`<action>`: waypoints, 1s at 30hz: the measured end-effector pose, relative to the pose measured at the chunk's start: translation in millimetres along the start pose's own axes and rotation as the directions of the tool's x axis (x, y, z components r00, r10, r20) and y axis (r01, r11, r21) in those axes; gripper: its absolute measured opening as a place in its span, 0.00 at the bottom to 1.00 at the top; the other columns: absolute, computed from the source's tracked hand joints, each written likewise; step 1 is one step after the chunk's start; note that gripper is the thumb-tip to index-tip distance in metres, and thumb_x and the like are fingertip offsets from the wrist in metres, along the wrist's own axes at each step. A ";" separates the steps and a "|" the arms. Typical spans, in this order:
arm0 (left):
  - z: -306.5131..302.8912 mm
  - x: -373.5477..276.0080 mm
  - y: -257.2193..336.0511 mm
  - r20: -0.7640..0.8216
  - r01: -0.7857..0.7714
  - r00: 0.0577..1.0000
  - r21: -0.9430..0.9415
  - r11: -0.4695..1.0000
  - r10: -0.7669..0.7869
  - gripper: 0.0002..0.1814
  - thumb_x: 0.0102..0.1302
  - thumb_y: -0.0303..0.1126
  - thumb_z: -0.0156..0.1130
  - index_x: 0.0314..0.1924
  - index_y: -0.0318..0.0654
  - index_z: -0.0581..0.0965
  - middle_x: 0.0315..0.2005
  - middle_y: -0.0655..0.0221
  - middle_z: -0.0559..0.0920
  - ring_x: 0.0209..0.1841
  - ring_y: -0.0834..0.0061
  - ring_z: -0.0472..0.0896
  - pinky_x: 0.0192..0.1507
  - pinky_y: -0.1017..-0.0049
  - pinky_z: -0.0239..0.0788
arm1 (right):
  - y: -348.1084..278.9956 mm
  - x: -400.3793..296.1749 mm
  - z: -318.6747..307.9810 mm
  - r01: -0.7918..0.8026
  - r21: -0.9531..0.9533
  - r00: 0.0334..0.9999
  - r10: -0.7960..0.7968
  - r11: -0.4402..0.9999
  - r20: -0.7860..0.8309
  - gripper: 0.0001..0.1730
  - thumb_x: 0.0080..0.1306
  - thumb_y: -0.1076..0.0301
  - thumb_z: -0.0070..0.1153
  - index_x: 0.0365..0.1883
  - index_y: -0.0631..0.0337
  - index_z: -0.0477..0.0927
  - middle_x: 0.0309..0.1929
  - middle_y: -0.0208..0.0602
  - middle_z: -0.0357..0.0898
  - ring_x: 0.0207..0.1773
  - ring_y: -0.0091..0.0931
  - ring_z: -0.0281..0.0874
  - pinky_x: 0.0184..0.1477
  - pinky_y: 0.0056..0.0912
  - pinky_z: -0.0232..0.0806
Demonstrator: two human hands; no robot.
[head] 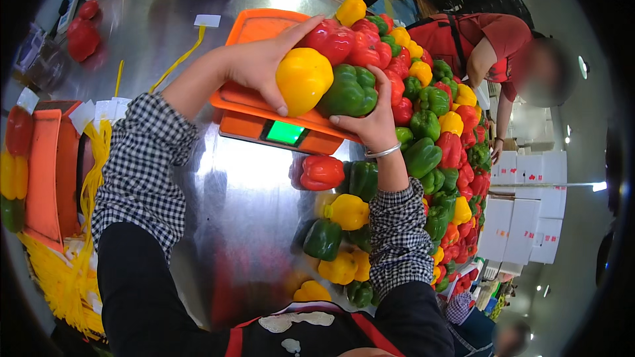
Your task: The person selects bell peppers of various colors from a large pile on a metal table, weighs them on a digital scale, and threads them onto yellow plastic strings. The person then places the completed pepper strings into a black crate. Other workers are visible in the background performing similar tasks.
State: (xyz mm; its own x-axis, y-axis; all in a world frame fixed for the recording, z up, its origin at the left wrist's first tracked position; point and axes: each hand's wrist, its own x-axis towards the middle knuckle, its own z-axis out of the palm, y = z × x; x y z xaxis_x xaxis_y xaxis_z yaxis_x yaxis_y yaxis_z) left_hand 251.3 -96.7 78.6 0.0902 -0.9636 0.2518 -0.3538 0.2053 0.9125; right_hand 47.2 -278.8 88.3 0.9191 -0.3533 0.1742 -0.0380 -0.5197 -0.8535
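Note:
Both hands are around a row of bell peppers on the orange tray [270,20] of a weighing scale with a lit green display [285,132]. My left hand [265,62] is pressed to a yellow bell pepper [303,81], thumb low on it and fingers reaching to a red bell pepper [330,39]. My right hand [372,109], with a silver bangle at the wrist, is curled around a green bell pepper [349,90]. The yellow and green peppers touch. Whether they rest fully on the tray, I cannot tell.
A big heap of mixed bell peppers [436,158] lies right; several more, including a red one [322,172], lie on the metal table [233,218]. Yellow tape strips [69,282] and a second orange scale [44,173] stand left. A co-worker [476,49] is beyond the heap, near white boxes [526,208].

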 end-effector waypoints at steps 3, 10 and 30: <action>7.0 -11.0 8.2 -0.038 -0.059 0.997 0.052 0.997 0.061 0.78 0.27 0.33 0.82 0.74 0.45 0.36 0.70 0.53 0.51 0.72 0.58 0.54 0.71 0.65 0.48 | -8.9 -6.1 8.1 -0.010 0.091 1.000 0.008 0.996 0.019 0.61 0.35 0.77 0.77 0.68 0.56 0.54 0.58 0.39 0.67 0.61 0.32 0.68 0.62 0.36 0.65; 32.2 -89.9 98.6 -0.251 -0.043 0.959 0.341 0.939 0.135 0.72 0.28 0.37 0.80 0.73 0.43 0.46 0.71 0.51 0.47 0.73 0.55 0.51 0.71 0.63 0.48 | -66.7 -56.5 35.8 0.076 0.246 0.997 -0.081 0.966 0.012 0.62 0.35 0.74 0.79 0.68 0.59 0.54 0.57 0.42 0.69 0.60 0.32 0.70 0.62 0.36 0.65; 265.5 -364.4 126.8 -0.551 0.478 0.785 0.248 0.843 -0.284 0.70 0.33 0.45 0.83 0.72 0.41 0.46 0.71 0.49 0.43 0.72 0.45 0.47 0.71 0.54 0.43 | -76.2 -277.4 149.1 0.097 -0.202 0.889 0.007 0.975 0.459 0.55 0.40 0.62 0.77 0.65 0.56 0.60 0.59 0.51 0.66 0.63 0.47 0.63 0.63 0.44 0.61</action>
State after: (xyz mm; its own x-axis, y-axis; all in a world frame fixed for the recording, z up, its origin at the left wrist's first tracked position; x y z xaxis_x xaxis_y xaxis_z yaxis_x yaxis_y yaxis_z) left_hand -73.6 234.9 17.0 0.6842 -0.7199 0.1165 -0.4854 -0.3303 0.8095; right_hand -146.4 -25.2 31.8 0.9963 0.0393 -0.0761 -0.0271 -0.6976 -0.7160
